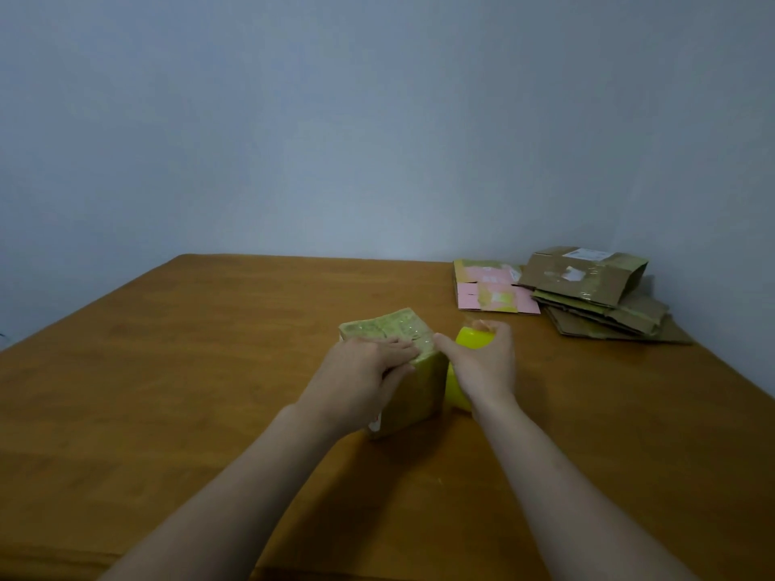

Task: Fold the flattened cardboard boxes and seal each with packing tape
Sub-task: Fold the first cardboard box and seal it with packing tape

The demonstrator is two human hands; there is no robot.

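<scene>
Folded box (413,398) stands mid-surface. Left grip (369,366) lies flat on its taped top, fingers straight, pressing. Right grip (482,366) is curled round the yellow tape roll (472,338), just beside the box. Best done with the tape taut and smoothed along the seam. Wooden surface (209,371); far right, a flattened cardboard stack (595,295) and a pink flat box (490,293) by the pale wall (377,119).

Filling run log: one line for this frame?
step: taping box | left hand: presses box top | right hand: grips tape roll | flattened boxes: far right
</scene>
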